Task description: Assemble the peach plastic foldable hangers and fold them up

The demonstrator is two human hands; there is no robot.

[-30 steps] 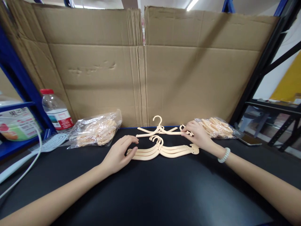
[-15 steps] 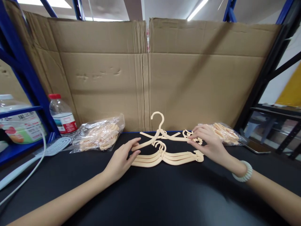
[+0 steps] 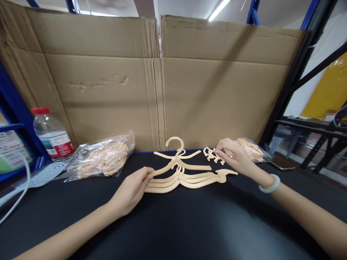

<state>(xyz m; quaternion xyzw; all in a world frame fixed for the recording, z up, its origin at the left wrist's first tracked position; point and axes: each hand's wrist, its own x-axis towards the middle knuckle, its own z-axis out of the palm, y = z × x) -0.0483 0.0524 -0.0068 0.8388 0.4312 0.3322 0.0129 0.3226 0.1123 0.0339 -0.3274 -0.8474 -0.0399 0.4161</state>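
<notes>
My left hand (image 3: pixel 131 189) pinches the left arm of a cream plastic hanger (image 3: pixel 195 167). The hanger's hook points up and its right arm end is free. Under and in front of it lies a stack of similar hangers (image 3: pixel 165 187), with a bird-head-shaped piece (image 3: pixel 222 176) at its right end. Another hanger (image 3: pixel 191 155) lies behind, partly covered. My right hand (image 3: pixel 234 155) hovers by a small pile of curly cream pieces (image 3: pixel 213 155), fingers bent and seemingly a little apart. I see nothing held in it, though its fingertips are slightly blurred.
A clear bag of cream parts (image 3: pixel 103 159) lies left, near a red-capped bottle (image 3: pixel 55 139) and a pale-blue slotted paddle (image 3: pixel 48 175). Another bag (image 3: pixel 251 150) and a phone-like flat object (image 3: pixel 280 164) are at right. Cardboard (image 3: pixel 108 90) walls the back of the black table (image 3: pixel 173 227).
My right hand has left the hanger's right arm and is now at the small pieces. My left hand has closed on the left arm. The view has swung slightly right.
</notes>
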